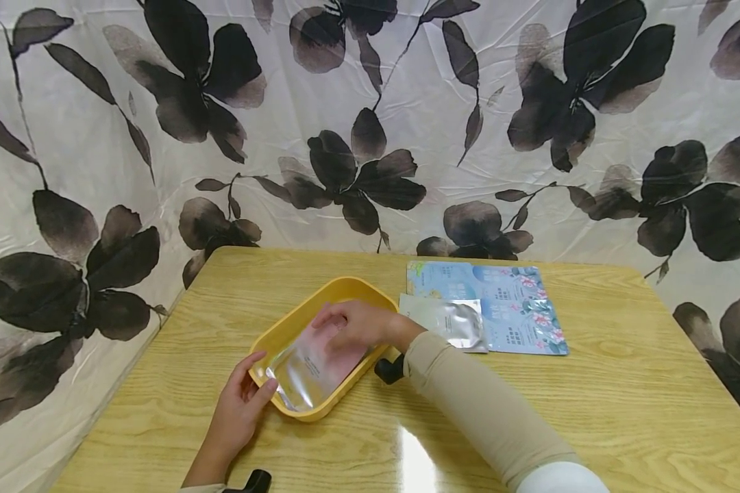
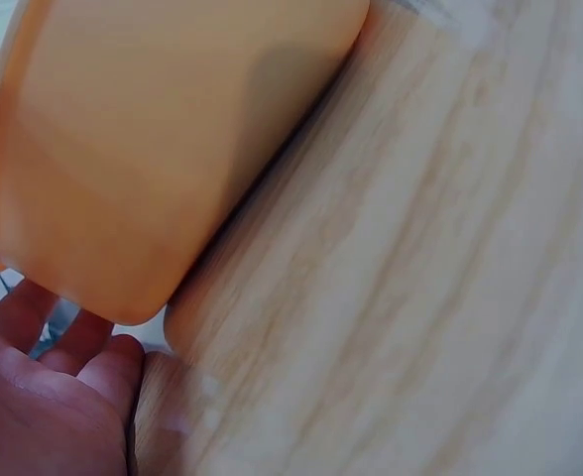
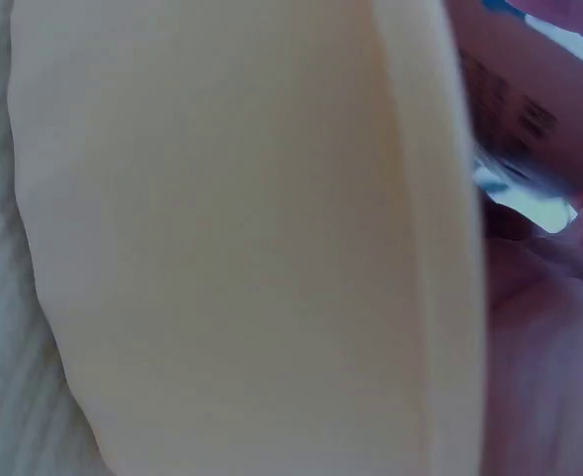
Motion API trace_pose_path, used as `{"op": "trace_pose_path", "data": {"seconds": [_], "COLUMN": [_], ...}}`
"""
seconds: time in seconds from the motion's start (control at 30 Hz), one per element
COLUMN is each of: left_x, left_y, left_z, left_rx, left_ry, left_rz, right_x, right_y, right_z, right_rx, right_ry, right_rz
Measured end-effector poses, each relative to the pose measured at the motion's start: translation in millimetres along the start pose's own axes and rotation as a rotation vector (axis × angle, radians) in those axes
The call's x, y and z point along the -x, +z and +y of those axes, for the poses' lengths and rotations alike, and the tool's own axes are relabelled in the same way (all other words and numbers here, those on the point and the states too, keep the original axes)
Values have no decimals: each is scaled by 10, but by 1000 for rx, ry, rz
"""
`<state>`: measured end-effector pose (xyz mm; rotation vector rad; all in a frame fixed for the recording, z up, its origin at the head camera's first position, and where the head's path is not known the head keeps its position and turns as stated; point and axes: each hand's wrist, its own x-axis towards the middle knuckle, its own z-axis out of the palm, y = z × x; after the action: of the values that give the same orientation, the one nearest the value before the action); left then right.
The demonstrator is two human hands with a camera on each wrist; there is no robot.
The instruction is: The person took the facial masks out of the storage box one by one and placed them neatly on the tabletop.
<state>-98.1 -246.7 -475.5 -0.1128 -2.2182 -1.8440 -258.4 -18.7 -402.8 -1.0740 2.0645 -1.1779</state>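
Observation:
A yellow plastic basket (image 1: 321, 409) stands at an angle on the table. My left hand (image 1: 240, 407) holds its near-left end, thumb over the rim and fingers outside; the left wrist view shows that hand's fingers (image 2: 49, 342) against the basket's outer wall (image 2: 163, 149). Inside lies a flat pink and silver packet (image 1: 311, 366) with small print. My right hand (image 1: 364, 324) reaches into the basket over the packet, thumb and bent fingertips apart on or just above it. Whether it pinches the packet cannot be made out. In the right wrist view the basket wall (image 3: 242, 238) covers much of the hand.
Right of the basket lie several blue floral packets (image 1: 521, 308), side by side and partly overlapped by a pale green and silver packet (image 1: 465, 323). The wooden table (image 1: 617, 383) ends at a floral curtain (image 1: 358, 96) behind. My right forearm crosses the table's front.

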Motion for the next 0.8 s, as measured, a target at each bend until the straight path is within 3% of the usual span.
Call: {"op": "trace_pose_path", "data": {"seconds": [0.2,0.4,0.57,0.8], "left_x": [2,7,12,-14], "left_y": [6,10,8,-7], "left_z": [0,-15,-26,-18], "left_rx": [-20,4,-27,-62], "left_ry": [2,10,1,-13], "left_rz": [7,2,6,3], "right_x": [55,111,188,366], "right_y": [106,167,145,31], "right_z": [-121,-201,-229,-190], "right_rx": [61,161,222,100], "right_ry": [-27,10,-3,-11], "right_rz": [-57,-66,23,168]}}
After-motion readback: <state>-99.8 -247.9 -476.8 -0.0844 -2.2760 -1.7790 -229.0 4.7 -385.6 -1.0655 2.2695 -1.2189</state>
